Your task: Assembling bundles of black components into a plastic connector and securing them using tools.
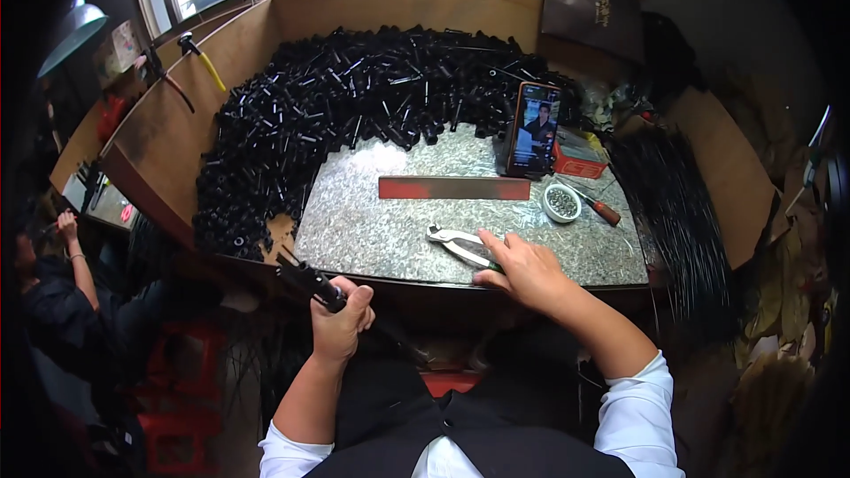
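My left hand [341,327] is closed around a black tubular piece [307,281], held tilted off the table's front edge. Thin dark rods stick out at its far end; whether it is one piece or a few together I cannot tell. At the front of the grey speckled tabletop [372,235], my right hand [529,273] rests on the handles of a pair of end-cutting pincers [453,237]. Their bare metal jaws point left, and the fingers cover most of the grips. Beyond them lies a flat red and dark bar [453,188].
A heap of black tubular pieces [381,80] fills the back and left. On the right stand a phone [534,128], a red box [580,161], a white bowl of small metal parts [561,203], a screwdriver [606,212] and black rods [677,221]. Another person [75,301] sits far left.
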The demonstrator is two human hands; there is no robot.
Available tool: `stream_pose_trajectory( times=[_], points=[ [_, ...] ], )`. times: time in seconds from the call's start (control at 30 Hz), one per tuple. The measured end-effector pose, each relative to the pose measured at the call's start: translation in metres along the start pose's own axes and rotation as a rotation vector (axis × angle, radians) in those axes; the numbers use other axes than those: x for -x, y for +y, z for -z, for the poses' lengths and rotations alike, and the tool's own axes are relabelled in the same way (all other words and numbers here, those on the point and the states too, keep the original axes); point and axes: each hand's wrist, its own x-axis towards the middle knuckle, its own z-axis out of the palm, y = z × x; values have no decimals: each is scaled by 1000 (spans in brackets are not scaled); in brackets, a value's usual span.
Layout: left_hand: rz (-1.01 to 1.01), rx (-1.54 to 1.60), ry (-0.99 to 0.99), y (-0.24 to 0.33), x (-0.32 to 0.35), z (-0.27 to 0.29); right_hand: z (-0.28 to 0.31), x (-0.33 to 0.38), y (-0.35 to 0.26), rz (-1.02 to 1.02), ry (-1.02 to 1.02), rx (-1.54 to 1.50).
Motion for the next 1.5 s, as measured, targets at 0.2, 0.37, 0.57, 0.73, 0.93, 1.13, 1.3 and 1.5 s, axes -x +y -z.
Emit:
stream_pose_trajectory(
  times=[0.2, 0.37, 0.57, 0.73, 0.93, 1.13, 1.3, 1.5],
  points=[
    [-91, 103, 62, 40, -10, 11, -16, 8, -22, 252, 368, 18],
    [-83, 329, 107, 60, -26, -1, -70, 58, -80, 495, -277, -1020],
    [47, 934, 70, 44, -21, -4, -43, 59, -73, 170, -76, -1759],
    [455, 661, 78, 13, 19, -60, 7, 52, -42, 366, 357, -1539],
    [685, 100, -638, -6, 51, -35, 42, 49, -46, 82, 209, -1073],
    [-107, -124, -304, 68, 4, -66, -42, 47, -73, 245, 5, -815],
    [-233, 61, -265, 108, -24, -77, -62, 39, -84, 267, -56, -871],
    [-148, 9, -457, 122, -37, -84, -17, 25, -63, 408, -356, -847]
  ],
)
